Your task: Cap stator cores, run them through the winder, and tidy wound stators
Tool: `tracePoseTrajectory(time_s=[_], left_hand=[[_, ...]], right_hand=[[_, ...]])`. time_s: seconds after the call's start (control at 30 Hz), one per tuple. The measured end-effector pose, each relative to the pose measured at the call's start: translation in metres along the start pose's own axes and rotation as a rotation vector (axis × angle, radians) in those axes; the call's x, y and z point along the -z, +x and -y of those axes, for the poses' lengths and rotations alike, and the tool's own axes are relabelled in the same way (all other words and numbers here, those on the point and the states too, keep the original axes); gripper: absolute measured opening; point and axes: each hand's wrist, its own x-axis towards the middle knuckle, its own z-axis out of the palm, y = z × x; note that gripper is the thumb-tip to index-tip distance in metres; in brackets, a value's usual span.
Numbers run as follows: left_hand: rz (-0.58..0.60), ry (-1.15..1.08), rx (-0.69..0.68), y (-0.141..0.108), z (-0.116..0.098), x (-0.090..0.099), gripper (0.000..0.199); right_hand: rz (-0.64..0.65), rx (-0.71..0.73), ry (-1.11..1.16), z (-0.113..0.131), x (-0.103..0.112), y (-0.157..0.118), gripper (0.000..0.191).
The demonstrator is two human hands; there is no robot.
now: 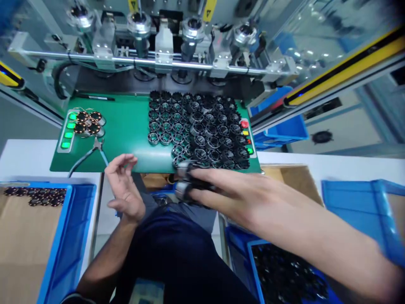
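Observation:
My left hand [125,188] is raised palm up near the front edge of the green work surface [126,122], fingers apart and holding nothing. My right hand [234,190], partly blurred, grips several dark ring-shaped parts [186,181] at the front edge. Just behind it, rows of black and silver ring parts [196,126] cover the right half of the surface, some seemingly stacked. Several copper-wound parts [88,123] stand at the left, beside green lit buttons [68,131]. Pliers [97,145] with blue handles lie between them and my left hand.
A machine with a metal rail [152,61] spans the back. A black pen [96,97] lies at the back left. One blue bin [76,223] at left holds copper-wound parts; another bin [257,274] at lower right holds black parts. A cardboard box [294,177] is at right.

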Motion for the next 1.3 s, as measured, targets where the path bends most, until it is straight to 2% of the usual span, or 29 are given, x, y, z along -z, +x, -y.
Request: tracePoseTrajectory(time_s=[0.03,0.1,0.2,0.27,0.33,0.43,0.57,0.63,0.73,0.83,0.97,1.07,1.13,1.2,1.23,1.27,1.3], left_hand=[[0.021,0.02,-0.002,0.007,0.002,0.002,0.11],[0.138,0.099,-0.02,0.019,0.006,0.012,0.121],[0.408,0.303,-0.059,0.032,0.011,0.026,0.124],[0.543,0.454,-0.055,0.037,0.014,0.027,0.127],[0.622,0.593,-0.022,0.04,0.018,0.022,0.133],[0.707,0.745,0.028,0.042,0.022,0.009,0.137],[0.776,0.834,0.037,0.042,0.024,-0.001,0.135],[0.777,0.859,0.023,0.042,0.023,-0.002,0.132],[0.771,0.884,-0.004,0.041,0.023,-0.003,0.127],[0.777,0.904,-0.025,0.043,0.027,-0.005,0.128],[0.796,0.884,-0.037,0.05,0.034,-0.001,0.133],[0.731,0.749,-0.103,0.052,0.026,0.004,0.133],[0.604,0.65,-0.165,0.046,0.011,0.002,0.116],[0.439,0.535,-0.246,0.032,-0.01,-0.01,0.101],[0.423,0.458,-0.28,0.021,-0.022,-0.02,0.094],[0.469,0.365,-0.317,0.008,-0.034,-0.033,0.088],[0.591,0.273,-0.348,-0.006,-0.045,-0.049,0.08]], right_hand=[[0.068,0.084,-0.051,0.004,0.003,0.038,0.026],[0.286,0.111,-0.117,0.009,0.005,0.102,0.021],[0.461,0.086,-0.185,0.009,-0.005,0.159,0.021],[0.509,0.074,-0.199,0.005,-0.014,0.175,0.019],[0.537,0.051,-0.2,-0.001,-0.022,0.182,0.015],[0.531,0.022,-0.192,-0.008,-0.028,0.186,0.014],[0.476,-0.028,-0.176,-0.012,-0.023,0.178,0.015],[0.375,-0.051,-0.134,-0.015,-0.016,0.162,0.017],[0.071,-0.06,-0.017,-0.022,-0.004,0.117,0.025],[-0.189,-0.115,0.096,-0.03,0.002,0.052,0.028],[-0.353,-0.352,0.16,-0.046,-0.009,-0.05,0.024],[-0.476,-0.686,0.256,-0.065,-0.034,-0.125,0.02],[-0.538,-0.968,0.338,-0.084,-0.059,-0.166,0.029],[-0.555,-1.151,0.345,-0.108,-0.091,-0.196,0.035],[-0.542,-1.203,0.352,-0.12,-0.108,-0.205,0.035],[-0.527,-1.243,0.365,-0.131,-0.126,-0.211,0.034],[-0.506,-1.262,0.388,-0.141,-0.144,-0.213,0.033]])
